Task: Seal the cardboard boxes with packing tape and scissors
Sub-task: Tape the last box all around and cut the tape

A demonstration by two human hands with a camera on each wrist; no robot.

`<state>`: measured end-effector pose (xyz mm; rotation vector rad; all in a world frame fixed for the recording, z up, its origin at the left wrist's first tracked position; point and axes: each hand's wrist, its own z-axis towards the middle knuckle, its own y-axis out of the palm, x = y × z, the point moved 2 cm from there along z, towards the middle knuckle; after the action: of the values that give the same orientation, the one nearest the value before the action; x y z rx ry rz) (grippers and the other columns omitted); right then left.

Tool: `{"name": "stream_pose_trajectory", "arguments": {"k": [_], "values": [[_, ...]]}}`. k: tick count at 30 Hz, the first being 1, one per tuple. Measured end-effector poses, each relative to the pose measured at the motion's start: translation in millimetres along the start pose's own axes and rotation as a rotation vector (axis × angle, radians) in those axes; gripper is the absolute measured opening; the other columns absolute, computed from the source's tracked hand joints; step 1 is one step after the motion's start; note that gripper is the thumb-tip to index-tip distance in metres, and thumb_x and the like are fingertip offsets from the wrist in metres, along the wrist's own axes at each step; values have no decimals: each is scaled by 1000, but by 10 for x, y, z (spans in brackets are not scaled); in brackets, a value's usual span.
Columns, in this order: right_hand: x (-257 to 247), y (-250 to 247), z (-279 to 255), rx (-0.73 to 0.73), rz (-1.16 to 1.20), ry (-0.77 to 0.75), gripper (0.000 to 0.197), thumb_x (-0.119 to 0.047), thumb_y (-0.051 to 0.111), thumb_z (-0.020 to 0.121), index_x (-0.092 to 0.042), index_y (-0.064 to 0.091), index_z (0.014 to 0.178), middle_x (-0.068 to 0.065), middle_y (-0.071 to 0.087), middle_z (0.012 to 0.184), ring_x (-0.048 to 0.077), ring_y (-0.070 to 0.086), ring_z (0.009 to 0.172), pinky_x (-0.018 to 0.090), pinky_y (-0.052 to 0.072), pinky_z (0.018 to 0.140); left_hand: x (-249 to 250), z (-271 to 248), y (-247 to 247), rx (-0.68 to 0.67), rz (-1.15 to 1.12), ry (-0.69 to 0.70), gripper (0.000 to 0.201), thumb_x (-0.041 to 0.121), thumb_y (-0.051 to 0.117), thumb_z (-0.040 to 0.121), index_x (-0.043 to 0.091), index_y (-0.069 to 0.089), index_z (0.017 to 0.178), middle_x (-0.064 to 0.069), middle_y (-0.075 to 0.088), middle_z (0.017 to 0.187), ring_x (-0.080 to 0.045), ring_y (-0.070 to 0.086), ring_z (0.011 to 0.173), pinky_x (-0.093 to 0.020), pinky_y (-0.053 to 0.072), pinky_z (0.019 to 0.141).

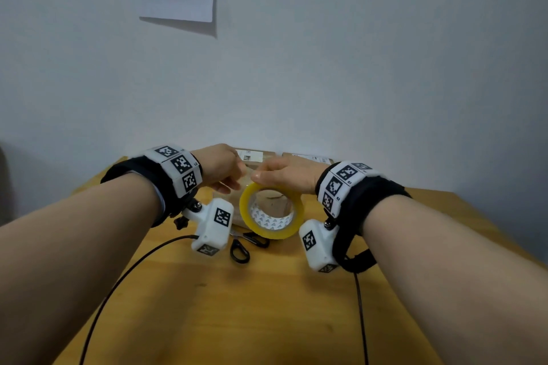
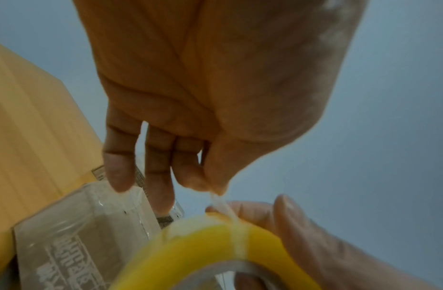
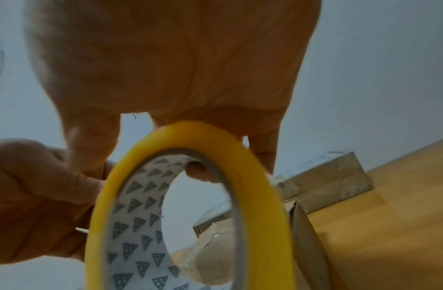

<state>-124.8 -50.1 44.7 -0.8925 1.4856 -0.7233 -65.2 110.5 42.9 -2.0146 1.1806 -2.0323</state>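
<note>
1. The right hand (image 1: 286, 173) clamps the yellow tape roll (image 1: 271, 210) aloft above the nearest cardboard box (image 2: 73, 241) on the wooden table (image 1: 237, 305).
2. The left hand (image 1: 221, 166) pinches the tape's free end (image 2: 221, 204): peeling is starting.
3. Next, probably draw out a strip; the scissors (image 1: 244, 244) lie below.

I note the tape roll (image 1: 271, 210), yellow with a white triangle-printed core, held on edge above the desk (image 1: 267, 305), a short strip peeled from its top. The scissors (image 1: 246, 243), black-handled, lie flat on the desk below it. Cardboard boxes (image 1: 261, 157), brown and already glossy with clear tape, sit toward the far edge.
</note>
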Motion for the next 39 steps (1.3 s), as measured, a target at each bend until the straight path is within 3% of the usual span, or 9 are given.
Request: {"name": "stream_pose_trajectory", "arguments": {"k": [4, 9, 14, 20, 22, 26, 30, 33, 39], "values": [[93, -41, -105, -68, 193, 16, 37, -37, 69, 89, -29, 62, 124, 0, 66, 112, 20, 69, 80, 34, 58, 70, 23, -21, 70, -59, -49, 120, 10, -3, 55, 90, 6, 56, 85, -13, 60, 78, -23, 62, 70, -42, 58, 76], [169, -76, -147, -79, 401, 17, 43, -17, 68, 92, -16, 55, 133, 10, 70, 97, 13, 71, 67, 40, 58, 84, 149, -26, 180, 69, 173, 251, 6, 18, 55, 96, 12, 55, 98, -7, 63, 76, -15, 62, 60, -20, 52, 53], [233, -182, -267, -60, 503, 167, 32, -13, 68, 91, -13, 61, 122, 13, 68, 84, 19, 62, 54, 24, 51, 48, 244, 11, 311, 82, 363, 306, 18, 28, 49, 98, 11, 55, 102, -5, 64, 90, -17, 66, 69, -30, 56, 66], [366, -213, -202, 65, 433, 186, 54, -56, 74, 69, -24, 66, 111, 9, 72, 105, 26, 69, 86, 46, 56, 87, 286, 61, 402, 156, 317, 379, 12, 24, 44, 99, 17, 50, 107, 0, 62, 91, -17, 61, 74, -19, 46, 63], [413, -233, -167, 139, 345, 179, 34, -54, 73, 76, -31, 71, 101, 3, 71, 109, 25, 67, 101, 44, 54, 94, 266, 75, 375, 161, 298, 399, 10, 19, 43, 99, 18, 49, 107, 2, 63, 86, -13, 60, 72, -13, 43, 61], [459, -260, -155, 213, 336, 156, 8, -41, 77, 80, -35, 76, 74, -3, 73, 98, 20, 67, 97, 36, 54, 91, 235, 79, 384, 147, 202, 365, 13, 18, 40, 101, 17, 51, 109, 3, 63, 75, -10, 58, 65, -17, 47, 62], [433, -272, -207, 232, 311, 142, 8, -38, 74, 84, -31, 76, 81, -7, 73, 87, 12, 66, 84, 23, 50, 72, 225, 93, 414, 80, 126, 279, 28, 27, 43, 101, 7, 61, 110, 1, 64, 80, -10, 58, 66, -20, 53, 64], [455, -264, -226, 267, 266, 144, 10, -38, 73, 85, -29, 77, 83, -9, 72, 82, 13, 66, 85, 27, 54, 78, 236, 102, 450, 19, 128, 241, 35, 41, 53, 95, 9, 67, 96, 2, 65, 79, -11, 55, 66, -24, 49, 63], [471, -283, -290, 227, 210, 175, 12, -41, 74, 80, -30, 78, 85, -4, 74, 89, 15, 68, 88, 30, 56, 78, 294, 130, 514, 31, 205, 329, 10, 20, 61, 89, 11, 66, 90, -3, 68, 82, -12, 57, 73, -24, 45, 65]]}}
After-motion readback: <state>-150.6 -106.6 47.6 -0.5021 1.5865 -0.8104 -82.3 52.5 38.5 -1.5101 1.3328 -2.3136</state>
